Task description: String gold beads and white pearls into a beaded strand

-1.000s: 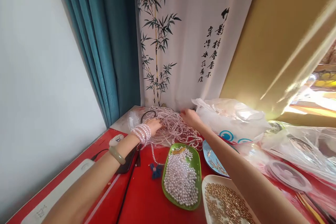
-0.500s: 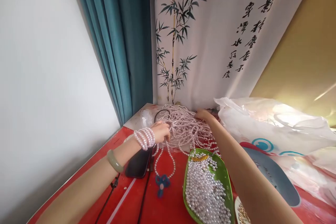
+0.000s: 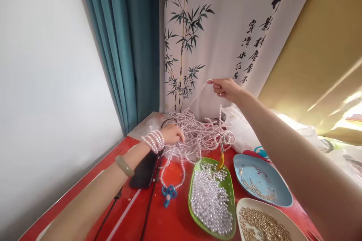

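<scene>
My right hand [image 3: 226, 87] is raised above the heap, thumb and forefinger pinched on a pearl bead strand [image 3: 198, 97]. That strand slants down into a tangled pile of pinkish pearl strands [image 3: 195, 130]. At the pile's left side my left hand [image 3: 173, 134] has its fingers curled down against the strands; what lies between them is hidden. Several turns of pearl beads [image 3: 154, 141] circle the left wrist, with a pale green bangle [image 3: 125, 166] below. A beaded loop with a blue flower-like knot [image 3: 169, 195] lies in front. A yellow piece [image 3: 221, 161] hangs from beads over the tray.
A green tray [image 3: 191, 199] holds loose pearl beads. To its right are a blue tray [image 3: 287, 196] and a cream tray [image 3: 240, 211] with gold-coloured beads. A dark phone [image 3: 144, 171] and cables lie left on the red table [image 3: 177, 226]. White plastic bags [image 3: 240, 128] sit behind.
My right hand has risen from the pile's right edge, drawing a bead strand up. The yellow piece has lifted from the green tray and hangs upright. My left hand stays at the pile.
</scene>
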Motion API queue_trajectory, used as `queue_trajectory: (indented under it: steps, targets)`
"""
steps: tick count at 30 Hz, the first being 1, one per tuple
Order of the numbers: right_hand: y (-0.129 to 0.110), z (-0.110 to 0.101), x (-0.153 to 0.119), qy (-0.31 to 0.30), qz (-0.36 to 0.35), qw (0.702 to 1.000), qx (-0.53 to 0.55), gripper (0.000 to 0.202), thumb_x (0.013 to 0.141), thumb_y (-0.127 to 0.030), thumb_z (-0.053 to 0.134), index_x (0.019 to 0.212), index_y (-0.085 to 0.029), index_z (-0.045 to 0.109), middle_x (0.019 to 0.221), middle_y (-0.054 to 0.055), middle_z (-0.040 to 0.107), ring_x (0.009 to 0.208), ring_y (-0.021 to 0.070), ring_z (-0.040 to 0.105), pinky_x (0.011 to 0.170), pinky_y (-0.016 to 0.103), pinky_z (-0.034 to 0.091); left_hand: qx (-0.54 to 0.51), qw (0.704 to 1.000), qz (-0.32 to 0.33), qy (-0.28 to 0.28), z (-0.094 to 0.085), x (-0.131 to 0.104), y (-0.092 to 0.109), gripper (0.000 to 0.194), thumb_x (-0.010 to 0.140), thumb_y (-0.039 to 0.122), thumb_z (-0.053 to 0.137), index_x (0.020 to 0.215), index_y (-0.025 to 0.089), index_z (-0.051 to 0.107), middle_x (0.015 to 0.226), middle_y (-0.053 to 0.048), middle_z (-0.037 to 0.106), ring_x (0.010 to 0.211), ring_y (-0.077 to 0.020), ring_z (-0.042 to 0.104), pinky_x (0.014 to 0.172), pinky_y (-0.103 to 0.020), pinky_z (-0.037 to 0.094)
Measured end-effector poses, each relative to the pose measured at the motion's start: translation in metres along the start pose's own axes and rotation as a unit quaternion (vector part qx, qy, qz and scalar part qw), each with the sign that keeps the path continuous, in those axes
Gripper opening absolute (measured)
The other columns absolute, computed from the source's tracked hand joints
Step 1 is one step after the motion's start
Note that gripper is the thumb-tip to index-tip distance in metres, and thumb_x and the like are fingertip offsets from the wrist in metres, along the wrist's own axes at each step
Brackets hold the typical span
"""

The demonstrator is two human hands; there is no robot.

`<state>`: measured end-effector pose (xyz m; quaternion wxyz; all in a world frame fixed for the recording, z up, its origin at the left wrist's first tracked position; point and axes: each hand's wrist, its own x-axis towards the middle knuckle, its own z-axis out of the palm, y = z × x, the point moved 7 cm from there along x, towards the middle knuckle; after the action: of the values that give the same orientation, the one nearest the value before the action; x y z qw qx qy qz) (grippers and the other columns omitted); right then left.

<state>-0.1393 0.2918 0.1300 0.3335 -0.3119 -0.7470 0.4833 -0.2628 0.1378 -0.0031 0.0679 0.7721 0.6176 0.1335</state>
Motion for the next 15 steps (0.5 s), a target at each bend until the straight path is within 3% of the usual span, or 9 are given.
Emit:
queue_trajectory:
  steps: [4,8,11,15]
  targets:
    - [-0.046,-0.009,-0.022,-0.001,-0.055,0.997,0.057,0.016,0.082,-0.023,0.046,0.089,-0.013,0.055,0.051,-0.008,0.021,0.038,0.0043,0.018,0.036,0.020,0.015,-0.018,0.985,-0.084,0.149,-0.035,0.017,0.000,0.032,0.074,0.010,0.036,0.078,0.020,0.066,0.075,0.000,0.066,0.068,-0.0139,0.058,0.069,-0.025,0.044]
    - [-0.075,-0.006,-0.046,-0.025,-0.110,0.985,0.131,0.017,0.080,-0.023,0.047,0.090,-0.014,0.057,0.051,-0.008,0.020,0.040,0.0051,0.016,0.037,0.020,0.014,-0.038,0.958,-0.130,0.252,-0.053,0.051,-0.002,0.034,0.081,0.022,0.039,0.113,0.016,0.048,0.115,-0.008,0.053,0.097,-0.0177,0.053,0.083,-0.029,0.041]
    - [-0.082,0.002,-0.065,-0.066,-0.125,0.977,0.160,0.018,0.079,-0.022,0.047,0.091,-0.013,0.058,0.049,-0.008,0.019,0.040,0.0054,0.013,0.037,0.021,0.014,-0.059,0.955,-0.143,0.252,-0.048,0.082,-0.006,0.050,0.076,0.033,0.052,0.120,0.013,0.041,0.123,-0.013,0.045,0.104,-0.0216,0.048,0.087,-0.031,0.039]
    - [-0.077,-0.005,-0.087,-0.080,-0.139,0.978,0.131,0.021,0.080,-0.025,0.046,0.092,-0.015,0.060,0.046,-0.008,0.017,0.039,0.0059,0.012,0.037,0.022,0.015,-0.094,0.966,-0.149,0.190,-0.028,0.107,-0.019,0.030,0.079,0.031,0.051,0.103,0.015,0.053,0.106,-0.010,0.055,0.095,-0.0207,0.053,0.081,-0.037,0.043]
